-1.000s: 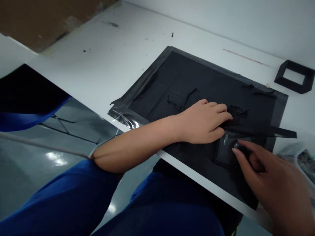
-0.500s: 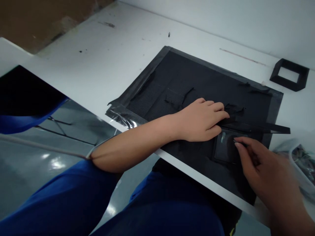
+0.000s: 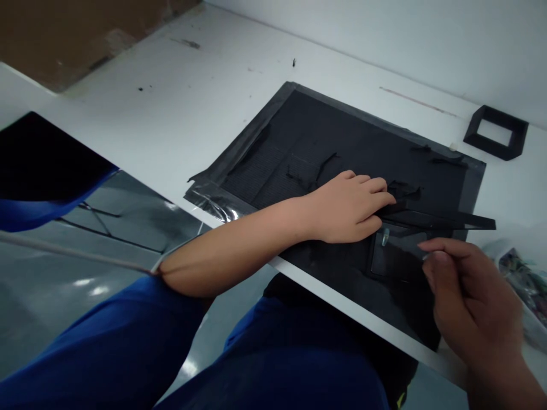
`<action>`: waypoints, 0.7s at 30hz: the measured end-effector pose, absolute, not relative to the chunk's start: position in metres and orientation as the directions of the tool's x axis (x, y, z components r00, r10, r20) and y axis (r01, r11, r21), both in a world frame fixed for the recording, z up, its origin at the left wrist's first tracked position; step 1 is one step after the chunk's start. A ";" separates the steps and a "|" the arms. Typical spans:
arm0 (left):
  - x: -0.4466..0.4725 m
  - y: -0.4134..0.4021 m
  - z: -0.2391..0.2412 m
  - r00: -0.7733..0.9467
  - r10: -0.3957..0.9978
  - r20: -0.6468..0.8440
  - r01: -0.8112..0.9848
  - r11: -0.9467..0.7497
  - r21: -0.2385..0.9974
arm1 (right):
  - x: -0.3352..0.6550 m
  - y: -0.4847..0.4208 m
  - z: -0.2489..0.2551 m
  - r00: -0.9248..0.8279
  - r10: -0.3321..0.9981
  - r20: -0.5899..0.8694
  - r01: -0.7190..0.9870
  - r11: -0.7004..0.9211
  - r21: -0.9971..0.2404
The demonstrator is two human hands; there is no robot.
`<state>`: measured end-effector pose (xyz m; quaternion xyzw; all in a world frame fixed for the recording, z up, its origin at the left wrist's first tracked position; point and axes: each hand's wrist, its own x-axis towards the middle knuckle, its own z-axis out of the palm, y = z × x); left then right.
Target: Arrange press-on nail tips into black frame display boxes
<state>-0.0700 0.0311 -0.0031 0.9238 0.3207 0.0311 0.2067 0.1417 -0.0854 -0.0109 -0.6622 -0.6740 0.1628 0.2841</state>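
Note:
My left hand lies palm down on a black mat, fingers curled and thumb and index finger closed about the left end of a thin black frame. That frame sticks out to the right past the mat. Just below it lies a dark, glossy rectangular panel with a small pale shiny mark near its top left. My right hand hovers at the panel's right side, thumb and index finger pinched together. A small pale edge shows at the pinch, too small to name.
A thick black rectangular frame stands at the back right. Black scraps lie on the mat. Beside my right hand sits a clear plastic bag with mixed contents. The white table's front edge runs close to my lap; a brown board is at far left.
My right hand has moved slightly right, away from the middle of the glossy panel, and its fingers are now pinched closer. The left hand stays nearly in place.

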 end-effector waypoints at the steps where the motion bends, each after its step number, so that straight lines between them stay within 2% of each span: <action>1: -0.070 0.031 -0.003 0.792 0.606 -0.077 0.581 -0.709 0.399 | 0.143 -0.086 -0.013 0.040 0.986 0.160 0.764 0.073 -0.641; 6: -0.070 0.032 -0.005 0.797 0.601 -0.058 0.571 -0.719 0.397 | 0.144 -0.086 -0.015 0.063 0.985 0.161 0.503 0.108 -0.857; 10: -0.071 0.033 -0.005 0.802 0.596 -0.052 0.562 -0.721 0.406 | 0.138 -0.084 -0.009 0.062 0.985 0.160 0.390 0.123 -0.913; 16: -0.072 0.033 -0.003 0.800 0.596 -0.067 0.563 -0.707 0.429 | 0.141 -0.091 -0.009 0.096 0.933 0.347 0.414 0.280 -0.866; 18: -0.073 0.034 -0.003 0.799 0.597 -0.073 0.562 -0.697 0.447 | 0.148 -0.099 -0.005 0.128 0.897 0.422 0.495 0.311 -0.811; 21: -0.072 0.036 -0.003 0.794 0.604 -0.072 0.561 -0.681 0.471 | 0.168 -0.113 0.008 0.121 0.896 0.428 0.656 0.252 -0.712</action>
